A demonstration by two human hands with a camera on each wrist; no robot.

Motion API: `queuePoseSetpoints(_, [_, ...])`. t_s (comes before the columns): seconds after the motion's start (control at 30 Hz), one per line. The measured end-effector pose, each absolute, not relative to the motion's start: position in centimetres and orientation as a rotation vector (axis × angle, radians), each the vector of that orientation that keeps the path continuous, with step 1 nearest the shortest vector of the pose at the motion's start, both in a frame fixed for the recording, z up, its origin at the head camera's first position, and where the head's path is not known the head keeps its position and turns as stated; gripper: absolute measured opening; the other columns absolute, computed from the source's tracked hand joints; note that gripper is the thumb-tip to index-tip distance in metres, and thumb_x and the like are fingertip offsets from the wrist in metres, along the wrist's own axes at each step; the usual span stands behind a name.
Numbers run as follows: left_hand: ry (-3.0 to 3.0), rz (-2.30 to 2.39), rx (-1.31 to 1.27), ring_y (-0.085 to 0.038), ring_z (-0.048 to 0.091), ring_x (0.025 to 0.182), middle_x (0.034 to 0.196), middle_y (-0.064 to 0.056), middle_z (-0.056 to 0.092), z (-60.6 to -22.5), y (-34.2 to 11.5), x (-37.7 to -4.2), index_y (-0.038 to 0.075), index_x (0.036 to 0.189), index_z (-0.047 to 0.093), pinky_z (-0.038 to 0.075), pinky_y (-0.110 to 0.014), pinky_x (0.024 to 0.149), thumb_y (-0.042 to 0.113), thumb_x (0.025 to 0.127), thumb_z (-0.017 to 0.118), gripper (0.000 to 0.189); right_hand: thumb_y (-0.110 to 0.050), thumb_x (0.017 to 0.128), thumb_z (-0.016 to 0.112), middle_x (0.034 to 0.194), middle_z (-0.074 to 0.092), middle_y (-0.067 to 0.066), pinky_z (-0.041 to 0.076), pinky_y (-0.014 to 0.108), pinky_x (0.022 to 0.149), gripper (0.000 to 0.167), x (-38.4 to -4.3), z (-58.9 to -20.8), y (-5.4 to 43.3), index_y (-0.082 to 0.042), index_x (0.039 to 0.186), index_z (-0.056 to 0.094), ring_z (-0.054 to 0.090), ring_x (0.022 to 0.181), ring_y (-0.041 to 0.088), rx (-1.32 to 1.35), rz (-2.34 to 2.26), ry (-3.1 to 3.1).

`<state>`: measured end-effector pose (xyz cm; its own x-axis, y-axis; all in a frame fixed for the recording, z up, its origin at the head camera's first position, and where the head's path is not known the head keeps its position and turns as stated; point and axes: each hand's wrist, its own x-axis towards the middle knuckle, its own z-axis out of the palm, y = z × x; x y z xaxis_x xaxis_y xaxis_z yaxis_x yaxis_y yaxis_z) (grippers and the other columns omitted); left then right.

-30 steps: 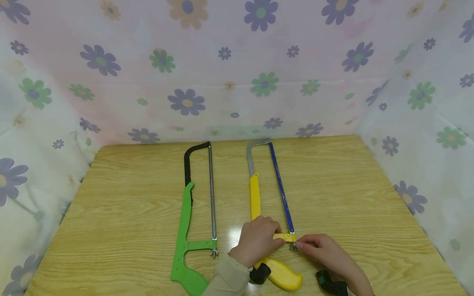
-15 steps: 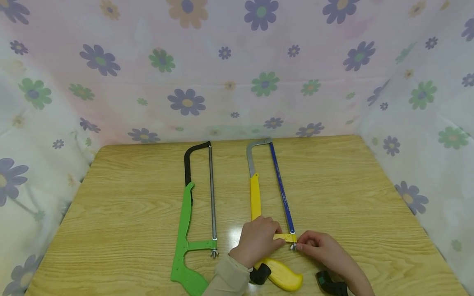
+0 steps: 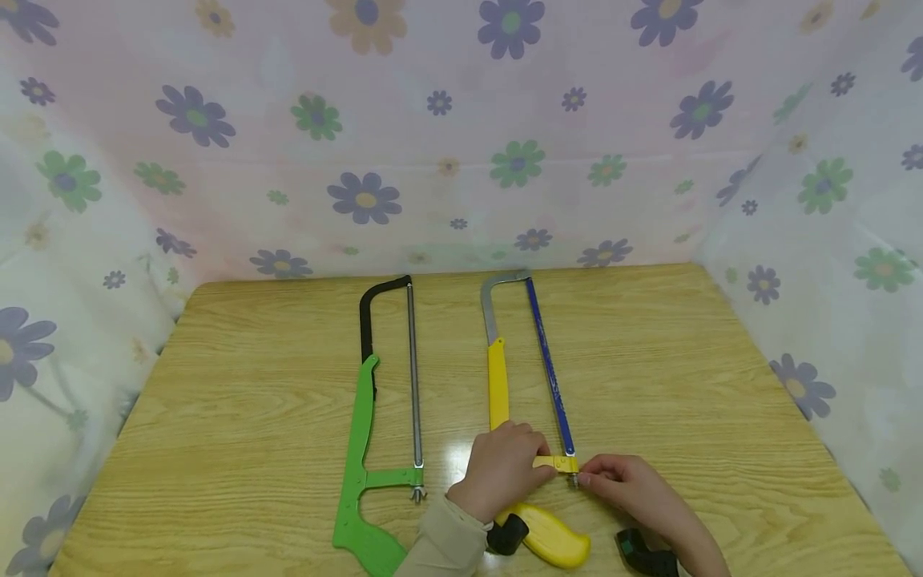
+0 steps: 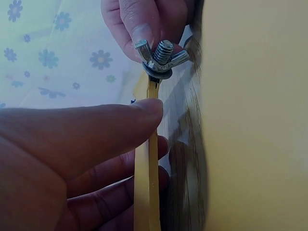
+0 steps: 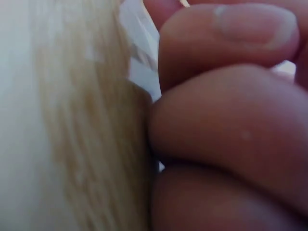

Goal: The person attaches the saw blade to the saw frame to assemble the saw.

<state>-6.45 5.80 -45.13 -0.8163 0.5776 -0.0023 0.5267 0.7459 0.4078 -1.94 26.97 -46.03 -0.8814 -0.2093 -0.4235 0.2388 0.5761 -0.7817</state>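
Note:
A yellow hacksaw [image 3: 497, 381] with a blue blade [image 3: 551, 365] lies on the table in the head view. My left hand [image 3: 501, 469] grips its short yellow crossbar; the left wrist view shows thumb and fingers on either side of that bar. At the bar's end sits a metal wing nut [image 4: 154, 65] on a threaded bolt [image 4: 164, 50]. My right hand [image 3: 638, 489] has thumb and forefinger at this wing nut, the thumb tip against one wing. The right wrist view shows only curled fingers [image 5: 231, 106], and the nut is hidden there. The hacksaw's yellow handle [image 3: 551, 537] is partly behind the left wrist.
To the left lies a green hacksaw [image 3: 356, 441] with a black front frame and a grey blade, its own wing nut [image 3: 417, 494] at the crossbar's end. The wooden table [image 3: 238, 433] is backed by flowered cloth [image 3: 433, 144] on three sides.
The wing nut on the yellow hacksaw has turned, its wings standing at a different angle in each frame. The right fingers have shifted slightly; the left hand and both hacksaws stay in place.

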Motion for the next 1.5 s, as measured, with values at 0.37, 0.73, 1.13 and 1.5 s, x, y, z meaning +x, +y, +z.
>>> queuePoseSetpoints(0.37, [2.798,0.6,0.885,-0.003,0.045,0.065,0.072,0.018,0.051,-45.03,5.79,-6.43,0.032,0.075,0.064,0.034,-0.022,0.048,0.046,0.075,0.066,0.014,-0.039,0.089,0.05,0.051,0.04,-0.002,0.031,0.025,0.041,0.034,-1.98,-46.07,27.2,-0.008,0.084,0.063,0.031,0.042,0.006,-0.034,-1.302,2.259])
queuePoseSetpoints(0.73, [2.786,0.597,0.875,-0.003,0.045,0.066,0.072,0.018,0.051,-44.95,5.83,-6.46,0.032,0.077,0.064,0.034,-0.023,0.048,0.046,0.076,0.065,0.014,-0.038,0.088,0.053,0.052,0.042,-0.003,0.032,0.023,0.038,0.029,-1.91,-46.07,27.19,-0.013,0.093,0.067,0.032,0.041,0.005,-0.027,-1.279,2.272])
queuePoseSetpoints(1.13, [2.793,0.586,0.874,-0.001,0.044,0.065,0.072,0.02,0.05,-45.36,5.92,-6.41,0.033,0.075,0.063,0.034,-0.023,0.049,0.048,0.075,0.065,0.015,-0.043,0.08,0.062,0.058,0.045,-0.003,0.034,0.022,0.044,0.028,-1.9,-46.27,26.73,-0.016,0.088,0.064,0.037,0.047,0.006,0.084,-1.242,2.349])
queuePoseSetpoints(1.5, [2.789,0.59,0.874,-0.002,0.044,0.065,0.071,0.019,0.049,-45.12,5.8,-6.42,0.033,0.076,0.063,0.034,-0.022,0.049,0.047,0.075,0.066,0.015,-0.042,0.08,0.062,0.058,0.048,-0.001,0.035,0.023,0.043,0.032,-1.88,-46.07,26.61,-0.011,0.088,0.063,0.038,0.046,0.006,0.095,-1.265,2.321])
